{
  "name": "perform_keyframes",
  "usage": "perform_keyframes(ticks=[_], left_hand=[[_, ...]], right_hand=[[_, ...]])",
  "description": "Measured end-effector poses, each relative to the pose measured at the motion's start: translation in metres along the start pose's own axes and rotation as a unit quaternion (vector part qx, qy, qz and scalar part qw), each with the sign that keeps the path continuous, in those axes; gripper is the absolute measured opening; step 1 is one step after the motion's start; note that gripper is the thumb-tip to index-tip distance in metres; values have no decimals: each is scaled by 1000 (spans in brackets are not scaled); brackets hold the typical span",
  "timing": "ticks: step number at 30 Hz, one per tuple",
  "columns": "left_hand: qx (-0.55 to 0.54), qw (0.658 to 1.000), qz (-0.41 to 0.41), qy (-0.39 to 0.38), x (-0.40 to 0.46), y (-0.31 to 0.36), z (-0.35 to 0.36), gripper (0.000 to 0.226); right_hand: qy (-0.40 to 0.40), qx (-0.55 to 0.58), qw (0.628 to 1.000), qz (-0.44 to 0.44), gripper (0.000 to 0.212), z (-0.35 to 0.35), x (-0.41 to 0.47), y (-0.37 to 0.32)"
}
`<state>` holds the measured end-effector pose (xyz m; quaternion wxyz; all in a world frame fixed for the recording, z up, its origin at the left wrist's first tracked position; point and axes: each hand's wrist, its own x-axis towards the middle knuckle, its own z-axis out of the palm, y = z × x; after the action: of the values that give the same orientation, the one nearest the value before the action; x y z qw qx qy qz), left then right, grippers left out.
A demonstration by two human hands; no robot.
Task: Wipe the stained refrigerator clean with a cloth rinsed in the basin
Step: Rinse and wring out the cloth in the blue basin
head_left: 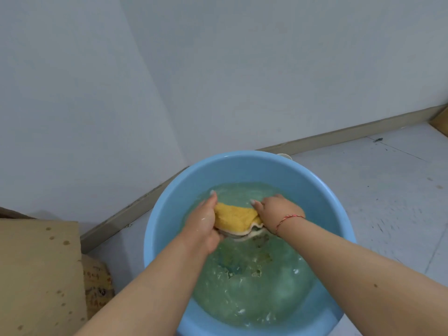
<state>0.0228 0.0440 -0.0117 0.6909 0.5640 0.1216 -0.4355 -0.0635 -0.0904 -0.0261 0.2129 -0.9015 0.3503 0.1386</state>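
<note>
Head view, frame centre: the left hand and right hand grip a yellow cloth between them, fingers curled round its ends. It sits just above the water in the blue basin.

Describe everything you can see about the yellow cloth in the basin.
The yellow cloth looks like soft, nubby terry with a pale whitish underside or edging showing along its lower border. It is wet and bunched, stretched between the left hand and the right hand, which each grip an end. It sits at or just above the greenish, cloudy water in the light blue basin.
</note>
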Motion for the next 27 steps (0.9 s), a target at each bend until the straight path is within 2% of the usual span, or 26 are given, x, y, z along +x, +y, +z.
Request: perform_keyframes(ticks=[2,3,4,5,7,8,9,11,13,14,17,19,21,23,25,27], left_hand=[[98,995,9,32,-3,3,-9,40],[185,982,21,45,-4,6,-14,42],[304,950,42,55,-4,9,-21,43],[440,893,72,65,-5,11,-26,44],[653,728,185,93,-2,11,-32,42],[685,680,254,73,-5,10,-29,36],[686,659,306,24,-5,7,-27,32],[662,669,322,-104,-6,-2,-22,47],[624,707,281,-181,-5,-8,-20,66],[596,729,276,-191,-4,-9,-19,64],[478,808,296,-178,-6,-6,-12,35],[373,871,279,-155,-12,2,-3,26],[237,932,234,-142,-15,10,5,30],[98,963,195,-155,-16,19,8,32],[-29,964,162,-207,-18,26,10,28],[-144,950,119,-252,-23,30,11,27]], right_hand=[[-42,-65,997,21,66,1,2,9],[-66,-108,992,5,72,2,2,12],[-93,-150,984,-15,76,4,1,15],[-116,-180,976,-35,78,9,-1,17],[-136,-196,970,-53,70,19,-5,19],[-138,-194,969,-59,62,21,-6,18],[-142,-202,966,-76,54,17,-8,13],[-146,-219,954,-143,44,0,-15,-4],[-115,-180,952,-220,23,-24,-25,-22],[-87,-138,955,-247,14,-37,-29,-27],[-15,47,964,-262,13,-76,-42,-29],[32,193,950,-244,18,-91,-37,-19],[26,382,902,-200,31,-87,-27,-6],[-23,525,838,-148,29,-68,-20,1],[-85,577,807,-96,17,-42,-23,-3],[-154,610,774,-77,24,-22,-34,-16]])
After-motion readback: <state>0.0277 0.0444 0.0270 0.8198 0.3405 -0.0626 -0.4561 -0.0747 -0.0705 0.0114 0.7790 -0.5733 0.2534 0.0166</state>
